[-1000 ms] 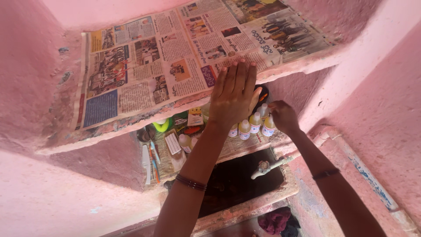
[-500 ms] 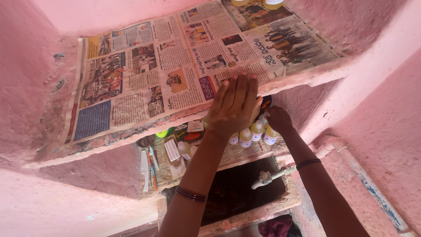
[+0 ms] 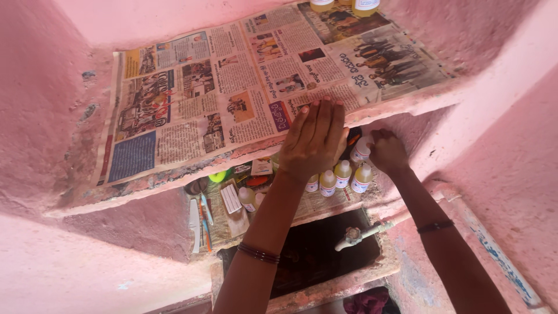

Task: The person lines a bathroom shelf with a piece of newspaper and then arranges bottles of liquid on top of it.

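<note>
We see left hand (image 3: 314,139) flat, fingers open, on newspaper (image 3: 232,87) at upper shelf (image 3: 407,102) edge; right hand (image 3: 387,152) fingers grip a white-capped bottle (image 3: 361,149) above lower-shelf bottles (image 3: 343,177)

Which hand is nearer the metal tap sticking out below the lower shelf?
Right. The right hand grips a small white bottle just above the tap; the left hand lies flat on the newspaper on the upper shelf, farther up.
</note>
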